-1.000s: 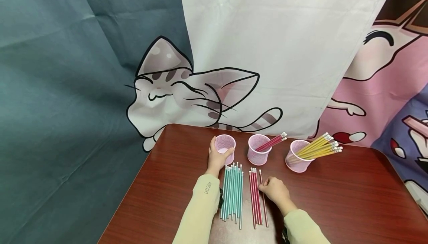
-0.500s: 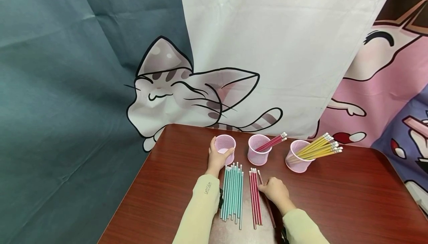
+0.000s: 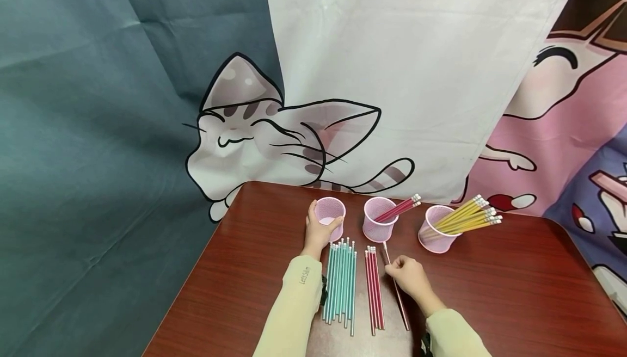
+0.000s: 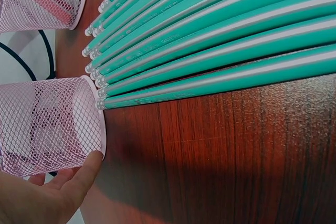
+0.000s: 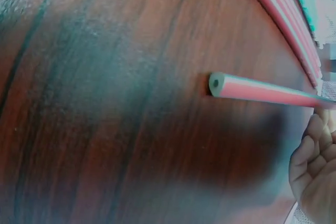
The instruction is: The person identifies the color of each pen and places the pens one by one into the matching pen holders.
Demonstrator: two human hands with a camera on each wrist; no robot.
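My left hand (image 3: 318, 234) grips the left pink mesh pencil cup (image 4: 52, 124), thumb near its rim and fingers round the side. No pencils show in that cup. With its fingertips, my right hand (image 3: 409, 278) pinches a single red pencil (image 3: 399, 301), held at a slant with the eraser end toward the middle cup. In the right wrist view the unsharpened end of this pencil (image 5: 262, 92) is close to the tabletop. A small row of red pencils (image 3: 374, 294) lies to its left. Several teal pencils (image 3: 342, 283) lie side by side just in front of the left cup.
The middle pink mesh cup (image 3: 376, 232) holds a few red pencils (image 3: 394, 210) leaning right. Yellow pencils (image 3: 464, 220) lean out of the right cup (image 3: 436, 244). All stand on a brown wooden table (image 3: 519, 281), before a printed cloth backdrop (image 3: 416, 63).
The red pencil in my right hand has swung away from the red row, and its eraser end has moved forward toward the middle cup. My left hand has stayed on its cup.
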